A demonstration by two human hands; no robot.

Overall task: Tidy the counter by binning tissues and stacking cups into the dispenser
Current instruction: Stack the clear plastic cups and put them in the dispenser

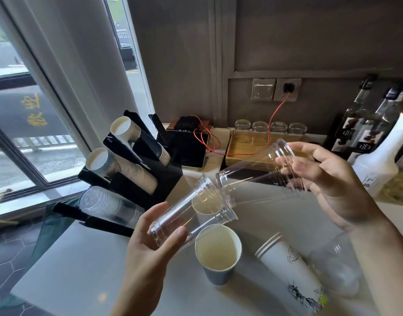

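We hold a clear cup in each hand above a pale counter [86, 265]. Our left hand [148, 242], at seven o'clock, wraps the base of one clear cup [191, 213], fingers curled about it, mouth tilted up toward one o'clock. Our right hand [328, 179], at three o'clock, pinches the base of a second clear cup [255, 165], whose mouth nearly touches the first.

The dispenser [136, 179] stands at ten o'clock, its slots already holding paper and clear stacks. Left on the counter, by our judgement: an open paper cup [218, 254] at six o'clock, a tipped paper stack [291, 272] at five o'clock, and another clear cup [337, 265] beside it. We see no tissues.
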